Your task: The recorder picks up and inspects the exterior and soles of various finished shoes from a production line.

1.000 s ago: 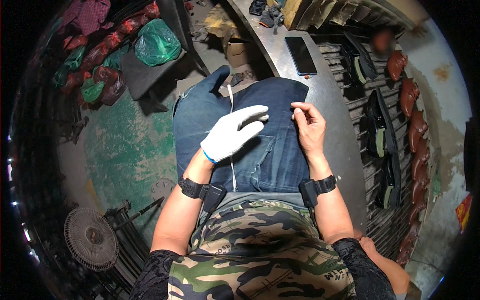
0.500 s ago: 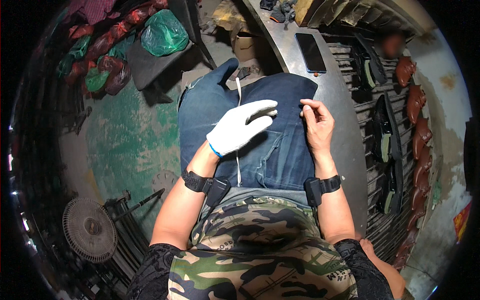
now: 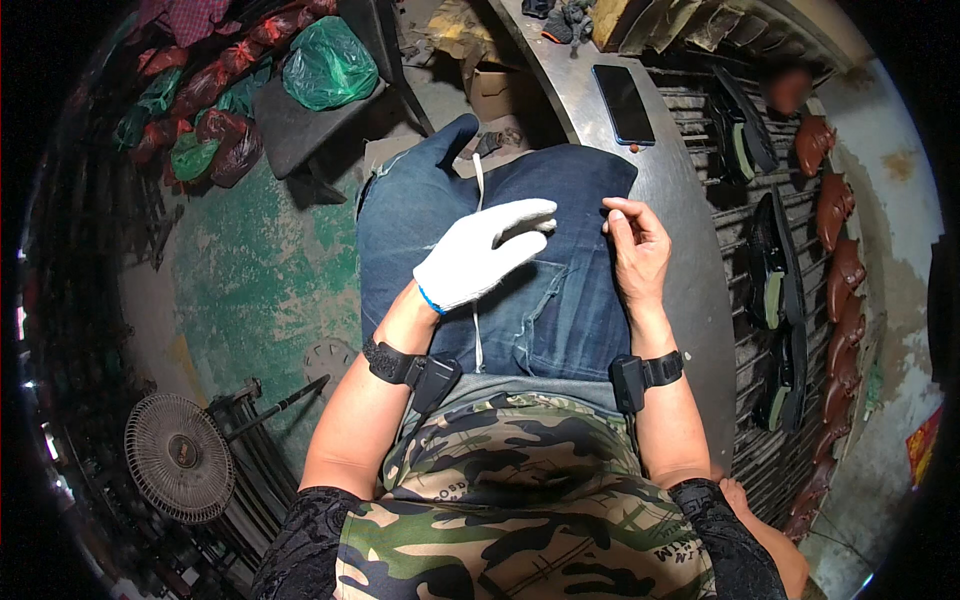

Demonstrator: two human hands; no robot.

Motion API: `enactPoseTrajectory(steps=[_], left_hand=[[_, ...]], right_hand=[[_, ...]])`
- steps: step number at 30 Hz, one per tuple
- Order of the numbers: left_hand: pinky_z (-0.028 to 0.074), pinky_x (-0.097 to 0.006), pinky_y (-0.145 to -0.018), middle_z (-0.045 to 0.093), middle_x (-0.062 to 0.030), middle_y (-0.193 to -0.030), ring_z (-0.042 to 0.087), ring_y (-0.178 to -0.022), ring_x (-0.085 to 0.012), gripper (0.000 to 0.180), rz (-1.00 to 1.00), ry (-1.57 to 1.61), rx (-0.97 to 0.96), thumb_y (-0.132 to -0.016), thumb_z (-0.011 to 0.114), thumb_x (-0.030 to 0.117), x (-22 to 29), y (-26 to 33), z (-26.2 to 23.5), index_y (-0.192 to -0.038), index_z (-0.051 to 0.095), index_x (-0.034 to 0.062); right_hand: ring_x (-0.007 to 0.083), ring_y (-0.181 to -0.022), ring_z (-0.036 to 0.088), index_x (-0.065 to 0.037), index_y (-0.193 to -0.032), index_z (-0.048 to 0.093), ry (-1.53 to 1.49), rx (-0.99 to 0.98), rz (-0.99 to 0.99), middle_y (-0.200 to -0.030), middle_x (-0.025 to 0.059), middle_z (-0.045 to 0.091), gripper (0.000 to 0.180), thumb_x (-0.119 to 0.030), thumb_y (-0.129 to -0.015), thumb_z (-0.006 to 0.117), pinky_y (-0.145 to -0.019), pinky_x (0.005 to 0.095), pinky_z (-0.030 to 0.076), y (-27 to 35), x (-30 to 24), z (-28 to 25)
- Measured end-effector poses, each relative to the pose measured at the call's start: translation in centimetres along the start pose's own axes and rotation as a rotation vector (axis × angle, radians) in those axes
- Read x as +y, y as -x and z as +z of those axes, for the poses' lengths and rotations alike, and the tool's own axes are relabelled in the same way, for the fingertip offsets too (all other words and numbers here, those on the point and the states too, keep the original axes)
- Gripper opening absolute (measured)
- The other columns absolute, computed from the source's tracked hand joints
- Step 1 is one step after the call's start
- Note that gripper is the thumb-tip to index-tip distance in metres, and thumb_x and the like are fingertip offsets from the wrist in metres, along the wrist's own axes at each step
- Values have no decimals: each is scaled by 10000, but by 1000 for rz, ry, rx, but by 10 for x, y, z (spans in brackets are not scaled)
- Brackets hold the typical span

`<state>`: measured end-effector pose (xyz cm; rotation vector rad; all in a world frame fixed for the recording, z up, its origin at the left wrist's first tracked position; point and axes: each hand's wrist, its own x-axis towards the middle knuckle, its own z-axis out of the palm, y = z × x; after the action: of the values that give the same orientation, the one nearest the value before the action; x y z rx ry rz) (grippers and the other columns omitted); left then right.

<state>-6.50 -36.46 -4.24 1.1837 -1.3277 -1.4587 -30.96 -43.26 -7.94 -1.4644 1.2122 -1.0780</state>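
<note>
My left hand (image 3: 488, 250) wears a white knit glove with a blue cuff edge. It hovers over the blue denim (image 3: 410, 215) on my lap, thumb and fingers apart, with nothing visible between them. My bare right hand (image 3: 638, 245) is at the denim's right side, near the metal table edge. Its fingers are loosely bent, a gap shows between thumb and forefinger, and I see nothing in it. A white drawstring (image 3: 478, 185) runs down the denim, partly behind the gloved hand. Both wrists carry black straps with small black boxes.
Right of me is a metal table (image 3: 690, 220) with a dark phone (image 3: 624, 105). Beyond it, a slatted rack (image 3: 740, 350) bears black shoe soles (image 3: 768, 260) and brown shoe uppers (image 3: 845, 275). A fan (image 3: 180, 455) stands lower left; a chair (image 3: 300, 120) holds a green bag (image 3: 330, 65).
Both hands hold almost the same pose and place. The shoe parts on the rack sit very slightly lower in the picture.
</note>
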Motion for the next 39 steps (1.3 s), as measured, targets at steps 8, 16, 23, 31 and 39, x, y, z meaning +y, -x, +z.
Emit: enactPoseTrajectory(steps=[8,16,23,31,39], left_hand=[[477,-333,-1106,705,-134,-1345,655,-1247,-187,467,4,-1,1,-1051,642,164,-1,0,1,-1481,565,-3],[473,-342,-1120,686,-141,-1377,645,-1278,-204,475,8,61,4,-1051,645,156,-6,2,2,-1484,553,-17],[469,-345,-1126,677,-146,-1390,641,-1288,-212,479,2,65,-2,-1052,641,148,-8,1,2,-1489,545,-19],[519,-329,-1069,701,-144,-1349,677,-1232,-202,454,29,32,23,-1039,658,141,-8,0,3,-1456,574,-21],[492,-338,-1098,692,-146,-1364,658,-1261,-207,463,15,41,10,-1045,648,141,-9,0,3,-1471,562,-18]], right_hand=[[36,-805,608,-36,-1127,767,-14,0,4,-914,-38,691,144,-63,-1012,684,-726,198,474,1,-2,1],[30,-795,600,-37,-1127,767,-8,4,21,-901,-37,689,144,-56,-1010,685,-719,190,466,1,-2,2],[31,-802,604,-38,-1130,767,-20,2,15,-906,-36,692,145,-55,-1011,685,-727,192,472,2,0,2],[42,-816,619,-37,-1128,766,-13,-6,7,-924,-35,697,141,-63,-1016,684,-746,200,488,2,1,2],[28,-817,603,-44,-1127,764,-39,-10,13,-913,-40,687,139,-55,-1013,685,-736,188,472,1,5,1]])
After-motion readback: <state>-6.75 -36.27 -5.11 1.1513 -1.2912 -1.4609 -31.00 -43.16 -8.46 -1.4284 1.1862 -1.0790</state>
